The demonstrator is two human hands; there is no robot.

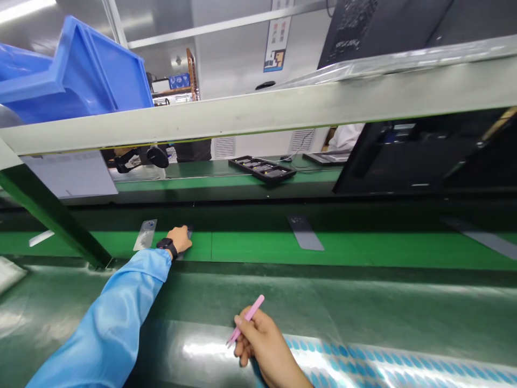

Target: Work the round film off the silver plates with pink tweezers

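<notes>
My left hand [180, 241], in a blue sleeve with a black watch at the wrist, reaches out to the green conveyor belt [250, 249]. Its fingers are bent over a thin grey phone back cover [189, 230], mostly hidden under the hand. Just left of it lies a lighter back cover [145, 235]. Farther right on the belt is another grey back cover [305, 233]. Lower down, over the green bench, my right hand [262, 339] pinches pink tweezers [252, 309], their metal tips pointing down and left.
A sheet of blue oval stickers [363, 361] lies at the bench's front right. Across the belt runs a white rail [250, 110] with a blue bin [100, 70] above it. A green post [52, 215] stands left. A black tray [262, 168] sits behind.
</notes>
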